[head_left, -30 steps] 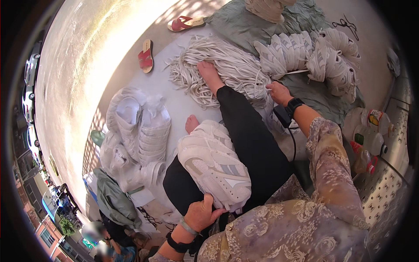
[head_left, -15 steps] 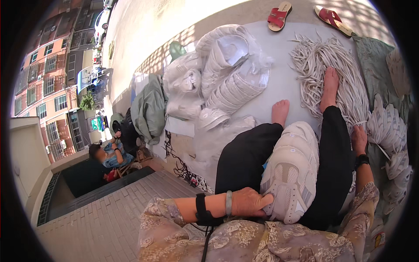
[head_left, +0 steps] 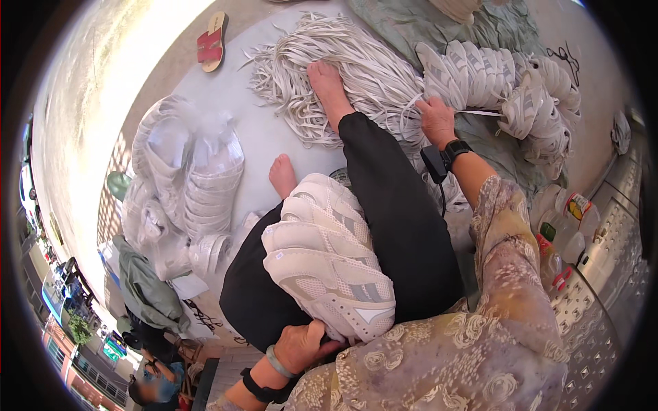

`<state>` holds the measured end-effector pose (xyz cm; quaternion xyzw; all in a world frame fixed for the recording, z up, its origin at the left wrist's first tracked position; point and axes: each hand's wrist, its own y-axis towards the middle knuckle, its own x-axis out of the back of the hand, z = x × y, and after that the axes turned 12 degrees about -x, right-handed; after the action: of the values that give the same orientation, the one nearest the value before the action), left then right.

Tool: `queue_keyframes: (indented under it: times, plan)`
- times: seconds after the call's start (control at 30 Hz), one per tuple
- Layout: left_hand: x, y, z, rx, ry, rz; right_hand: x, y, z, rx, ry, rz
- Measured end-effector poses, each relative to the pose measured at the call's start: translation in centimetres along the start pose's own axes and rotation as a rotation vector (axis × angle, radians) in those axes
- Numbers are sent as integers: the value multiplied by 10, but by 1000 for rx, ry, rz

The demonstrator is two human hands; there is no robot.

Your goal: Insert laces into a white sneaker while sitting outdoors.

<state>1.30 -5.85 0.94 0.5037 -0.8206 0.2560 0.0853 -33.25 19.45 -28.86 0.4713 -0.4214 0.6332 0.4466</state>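
Note:
A stack of off-white mesh shoe uppers (head_left: 322, 240) rests in my lap, with grey stripes and rows of eyelets. My left hand (head_left: 299, 347) is closed on the lower edge of the nearest upper, thumb on top. Out to the right, my right hand (head_left: 436, 120) is closed at the gathered end of a big heap of flat white shoelaces (head_left: 377, 58). Its fingertips pinch the laces; how many cannot be made out. My bare foot (head_left: 327, 85) lies on the heap.
More uppers (head_left: 473, 72) lie nested in a row on green sheeting (head_left: 391, 24) at the right. Plastic-wrapped uppers (head_left: 209, 195) sit at the left. A red sandal (head_left: 211, 44) lies far off. Plastic bottles (head_left: 555, 233) stand beside a metal plate. Another person (head_left: 161, 383) sits at lower left.
The view has swung to the right. My right hand has come more fully into view at the laces' gathered end. My left hand stays on the nearest upper.

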Motion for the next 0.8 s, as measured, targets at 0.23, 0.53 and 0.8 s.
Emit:
queue_keyframes:
  times: [0.23,0.53,0.8]
  plan:
    - [8,-12,-1,16,48,-39,-18,7,44,242,-105,136]
    - [-21,-4,4,-59,61,-128,1,-33,-42,73,299,343]
    - [-37,-18,-8,-2,180,-214,91,-82,-61,-110,784,515]
